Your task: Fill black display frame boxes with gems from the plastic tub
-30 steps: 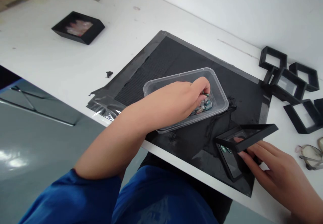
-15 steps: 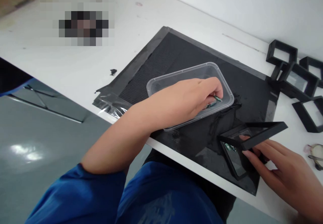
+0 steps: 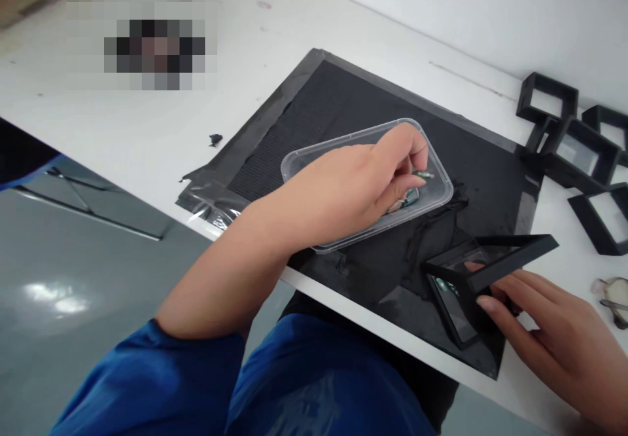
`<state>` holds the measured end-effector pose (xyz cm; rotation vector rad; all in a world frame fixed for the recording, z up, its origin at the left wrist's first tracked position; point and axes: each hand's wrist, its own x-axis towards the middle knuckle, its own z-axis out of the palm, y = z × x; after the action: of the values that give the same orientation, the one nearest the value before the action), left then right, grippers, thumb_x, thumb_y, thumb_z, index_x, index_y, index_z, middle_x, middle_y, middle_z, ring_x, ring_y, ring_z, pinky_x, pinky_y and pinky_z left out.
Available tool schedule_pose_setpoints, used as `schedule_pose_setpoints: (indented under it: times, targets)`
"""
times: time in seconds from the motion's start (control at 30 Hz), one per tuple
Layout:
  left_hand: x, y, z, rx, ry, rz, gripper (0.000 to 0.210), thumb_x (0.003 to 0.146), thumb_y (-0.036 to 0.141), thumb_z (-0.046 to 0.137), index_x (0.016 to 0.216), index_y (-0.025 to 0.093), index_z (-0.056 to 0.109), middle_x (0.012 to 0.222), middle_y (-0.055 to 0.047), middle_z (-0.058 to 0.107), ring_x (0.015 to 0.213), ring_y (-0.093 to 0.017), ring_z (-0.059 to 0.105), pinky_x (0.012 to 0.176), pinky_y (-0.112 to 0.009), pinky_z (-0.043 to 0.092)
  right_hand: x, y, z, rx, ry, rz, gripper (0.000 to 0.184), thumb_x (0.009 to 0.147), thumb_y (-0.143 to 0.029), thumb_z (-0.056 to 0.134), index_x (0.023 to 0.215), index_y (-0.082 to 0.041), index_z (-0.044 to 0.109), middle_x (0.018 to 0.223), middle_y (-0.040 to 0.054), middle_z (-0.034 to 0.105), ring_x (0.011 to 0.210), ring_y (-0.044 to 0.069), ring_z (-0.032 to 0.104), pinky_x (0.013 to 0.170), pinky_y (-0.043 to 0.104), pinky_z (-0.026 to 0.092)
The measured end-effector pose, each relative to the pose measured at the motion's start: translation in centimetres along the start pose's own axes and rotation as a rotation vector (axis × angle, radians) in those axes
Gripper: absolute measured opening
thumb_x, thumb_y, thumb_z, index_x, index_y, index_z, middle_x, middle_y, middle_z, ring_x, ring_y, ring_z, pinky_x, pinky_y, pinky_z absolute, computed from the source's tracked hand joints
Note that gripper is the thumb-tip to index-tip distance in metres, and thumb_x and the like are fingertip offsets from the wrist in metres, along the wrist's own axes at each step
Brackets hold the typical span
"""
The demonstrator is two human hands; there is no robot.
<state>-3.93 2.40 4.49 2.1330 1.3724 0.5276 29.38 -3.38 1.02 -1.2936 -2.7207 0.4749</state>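
Note:
My left hand [image 3: 358, 181] reaches over a clear plastic container [image 3: 289, 161] and is closed in a pinch. Between thumb and index finger sits a small green piece [image 3: 422, 175], its exact kind too small to make out. More small green pieces [image 3: 409, 197] lie in the container below, partly covered by my hand. At the lower right, my right hand [image 3: 549, 325] grips a black display frame [image 3: 515, 264] that stands hinged open, with clear film inside. A few green-and-white bits [image 3: 445, 285] show in its lower half.
A black mat [image 3: 353, 95], taped at its edges, lies under the container on the white table [image 3: 235, 50]. Several black frames [image 3: 579, 154] stand at the right. A small round object with a dark handle [image 3: 615, 302] lies near my right hand. A black scrap [image 3: 216, 139] is at left.
My left hand has risen slightly within the container, lifting the small green piece and uncovering more pieces beneath. My right hand's thumb has shifted a little on the frame, which stays in place.

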Motion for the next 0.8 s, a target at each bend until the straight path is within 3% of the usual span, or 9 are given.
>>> schedule_pose_setpoints:
  times: [0.13,0.37,0.63,0.8]
  targets:
    - [-0.1,0.2,-0.1,-0.152,0.005,0.035,0.011,0.107,0.025,0.032,0.114,0.023,0.04,0.081,0.002,0.068,0.073,-0.016,0.067,0.073,-0.031,0.052,-1.2,1.2,0.5,-0.047,-0.005,-0.02,0.024,0.104,-0.035,0.052,0.124,-0.031,0.064,0.116,0.0101,0.075,0.099,0.028,0.077,0.072,0.035,0.064]
    - [-0.1,-1.0,1.0,-0.291,0.142,0.245,0.008,0.109,0.034,0.035,0.105,0.028,0.033,0.074,0.004,0.055,0.067,-0.015,0.062,0.061,-0.029,0.046,-1.5,2.0,0.6,-0.001,-0.017,-0.041,0.035,0.103,-0.044,0.043,0.13,-0.032,0.061,0.12,0.0089,0.074,0.093,0.027,0.077,0.067,0.038,0.065]
    - [-0.3,-0.6,0.6,-0.26,0.097,0.151,0.008,0.109,0.035,0.037,0.111,0.027,0.039,0.075,0.004,0.062,0.074,-0.016,0.07,0.063,-0.028,0.052,-1.6,1.9,0.8,0.014,-0.012,-0.025,0.034,0.102,-0.044,0.045,0.128,-0.033,0.063,0.124,0.0082,0.074,0.099,0.029,0.076,0.073,0.041,0.065]
    - [-0.5,-0.2,0.4,-0.21,0.137,0.137,0.012,0.109,0.035,0.037,0.105,0.026,0.043,0.071,0.005,0.062,0.065,-0.014,0.067,0.058,-0.028,0.046,-1.3,1.7,0.8,0.025,-0.008,-0.031,0.032,0.103,-0.043,0.045,0.128,-0.034,0.063,0.119,0.0062,0.074,0.095,0.027,0.077,0.07,0.038,0.065]
